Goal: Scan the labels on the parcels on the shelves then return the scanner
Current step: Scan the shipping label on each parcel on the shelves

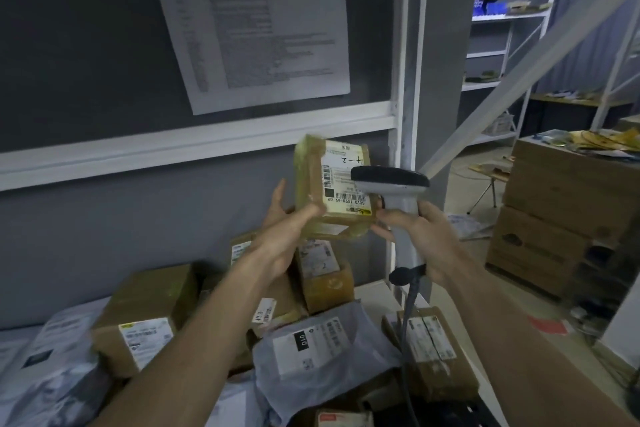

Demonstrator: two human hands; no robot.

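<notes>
My left hand [287, 229] grips a small taped cardboard parcel [311, 180] from below and the left, holding it up above the shelf with its white label [343, 180] facing me. My right hand [422, 236] grips the handle of a grey barcode scanner [391, 184], whose dark head sits right in front of the label's right edge. The scanner's cable [407, 322] hangs down over the parcels below. My right fingertips touch the parcel's lower right corner.
The shelf [370, 291] below holds several cardboard boxes [142, 319] and grey poly mailers [322, 343] with labels. A white shelf beam [173, 146] and upright post [401, 80] frame it. A printed sheet [256, 35] hangs on the wall. Stacked brown cartons [568, 208] stand at the right.
</notes>
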